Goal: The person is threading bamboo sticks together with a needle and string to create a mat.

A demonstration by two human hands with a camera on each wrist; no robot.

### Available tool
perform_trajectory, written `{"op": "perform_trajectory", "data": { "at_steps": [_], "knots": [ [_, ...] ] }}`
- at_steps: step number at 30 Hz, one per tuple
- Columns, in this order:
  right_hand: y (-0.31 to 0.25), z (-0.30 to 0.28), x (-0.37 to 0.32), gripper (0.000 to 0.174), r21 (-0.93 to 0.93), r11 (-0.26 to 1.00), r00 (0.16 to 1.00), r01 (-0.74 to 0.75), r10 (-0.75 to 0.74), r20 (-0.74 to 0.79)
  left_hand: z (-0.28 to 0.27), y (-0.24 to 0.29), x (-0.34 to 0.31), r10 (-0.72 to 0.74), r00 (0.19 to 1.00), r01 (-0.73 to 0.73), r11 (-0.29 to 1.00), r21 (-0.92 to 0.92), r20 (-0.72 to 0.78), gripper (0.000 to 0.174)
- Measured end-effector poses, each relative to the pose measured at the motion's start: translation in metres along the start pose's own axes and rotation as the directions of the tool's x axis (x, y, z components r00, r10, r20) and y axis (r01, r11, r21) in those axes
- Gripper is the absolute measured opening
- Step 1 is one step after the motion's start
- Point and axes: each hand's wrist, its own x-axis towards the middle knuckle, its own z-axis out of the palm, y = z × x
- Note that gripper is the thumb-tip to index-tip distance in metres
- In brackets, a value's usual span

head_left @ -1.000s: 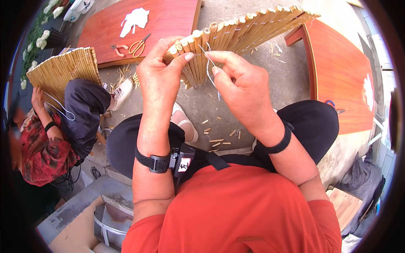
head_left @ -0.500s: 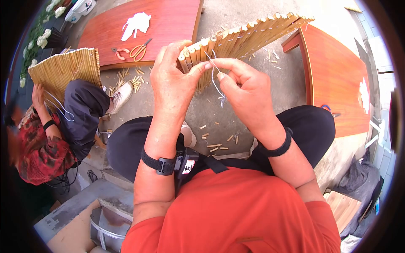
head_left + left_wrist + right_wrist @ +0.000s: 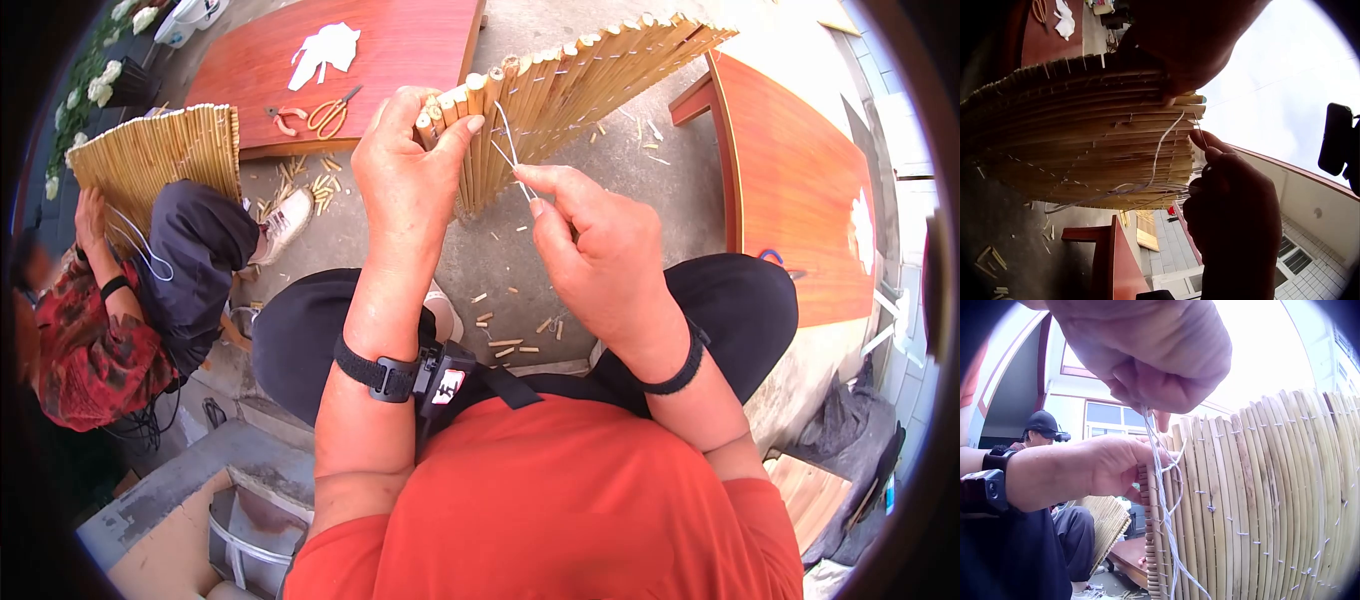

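Observation:
My left hand (image 3: 405, 180) grips the end of a mat of thin sticks (image 3: 580, 95) at its top edge, thumb on the near face and fingers behind. The sticks stand side by side, laced with rows of white stitches. To the right of that edge, my right hand (image 3: 605, 240) pinches white string (image 3: 507, 130) between thumb and forefinger. The string runs from the mat to these fingertips, and in the right wrist view its doubled strands (image 3: 1169, 534) hang down along the sticks. A thin straight piece (image 3: 1201, 132) shows at the right fingertips in the left wrist view.
Beyond the left hand, a red table (image 3: 400, 60) bears pliers (image 3: 285, 120), scissors (image 3: 330, 115) and a white cloth (image 3: 325, 52). Another table (image 3: 800, 190) stands at right. Stick offcuts (image 3: 505, 345) litter the floor. At left, another person (image 3: 95, 350) holds a similar mat (image 3: 165, 150).
My right hand has drawn away from the mat, down and to the right, pulling the string straighter. The hands, close together half a second ago, are now apart. The left keeps its grip.

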Motion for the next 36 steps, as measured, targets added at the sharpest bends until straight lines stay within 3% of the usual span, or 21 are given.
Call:
{"op": "perform_trajectory", "data": {
  "at_steps": [8,11,15,18,23,33,36],
  "knots": [
    [0.004,-0.001,0.013,0.018,-0.077,0.996,0.999,0.046,-0.047,-0.018,0.001,0.003,-0.004,-0.083,0.996,0.084,0.994,-0.076,0.017,0.025],
    [0.003,-0.001,0.015,0.017,-0.064,0.996,0.998,0.060,-0.062,-0.031,0.000,0.001,-0.004,0.010,1.000,-0.012,0.999,0.038,0.029,0.021],
    [0.002,-0.003,0.015,0.017,-0.048,0.998,1.000,0.029,-0.030,-0.011,0.002,0.005,-0.006,-0.008,0.999,0.006,0.999,0.038,0.037,0.021],
    [0.004,0.004,0.014,0.027,0.028,0.998,0.996,0.049,-0.047,-0.081,0.003,0.004,-0.005,-0.057,0.998,0.058,0.994,-0.092,0.012,0.024],
    [0.008,0.008,0.014,0.028,0.027,0.997,0.993,0.074,-0.072,-0.093,0.001,0.004,-0.007,-0.008,1.000,0.008,1.000,-0.016,0.009,0.024],
    [0.006,0.007,0.015,0.028,0.025,0.999,0.995,0.041,-0.039,-0.088,0.002,0.005,-0.007,-0.051,0.998,0.051,0.998,-0.027,0.026,0.025],
    [0.009,0.009,0.016,0.028,0.042,0.998,0.995,0.041,-0.037,-0.092,0.002,0.001,-0.007,0.003,0.998,-0.006,0.999,0.054,0.056,0.024]
  ]
}}
